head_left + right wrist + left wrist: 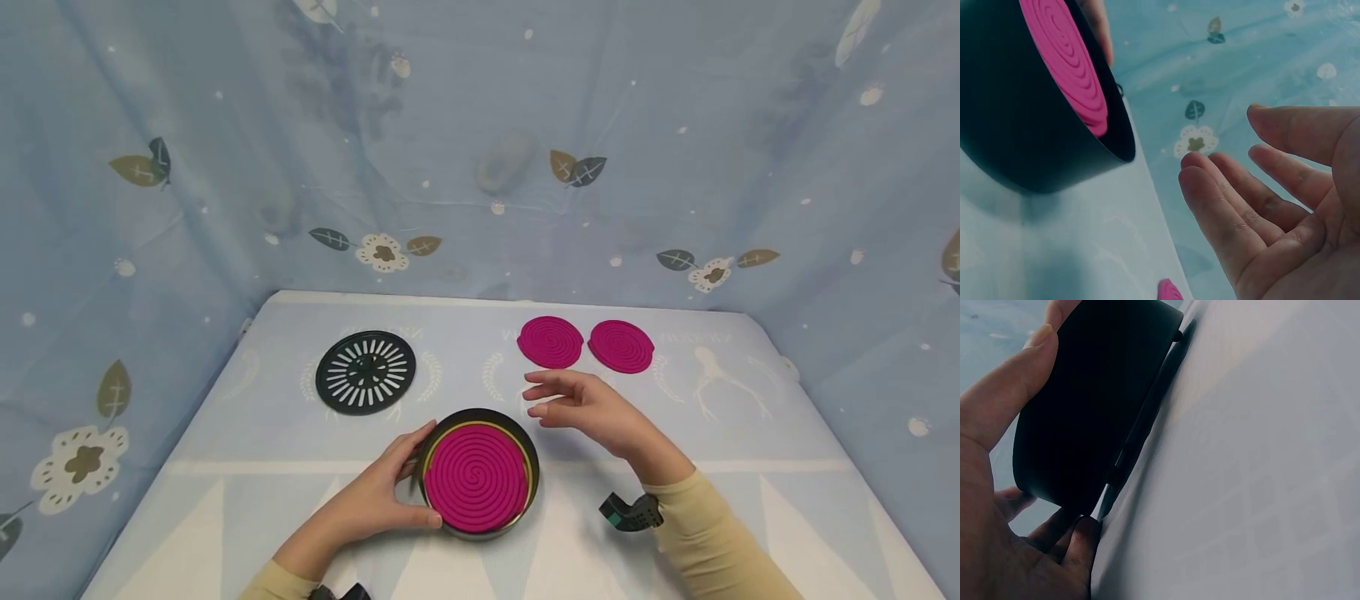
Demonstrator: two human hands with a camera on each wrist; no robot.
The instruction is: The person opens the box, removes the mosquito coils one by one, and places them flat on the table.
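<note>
A round black tin [480,415] sits near the middle of the table, with a magenta mosquito coil [476,477] inside it and a yellow ring showing around the coil. My left hand [382,493] grips the tin from its left side, thumb at the near edge and fingers around the far edge. In the left wrist view the thumb and fingers lie against the tin's dark wall [1085,394]. To the right of the tin, my right hand [588,410] hovers with relaxed fingers and holds nothing.
Two more magenta coils [551,342] [621,347] lie side by side beyond my right hand. A black slotted lid [365,372] lies at the back left. A patterned blue cloth [480,167] hangs behind the table and along its sides.
</note>
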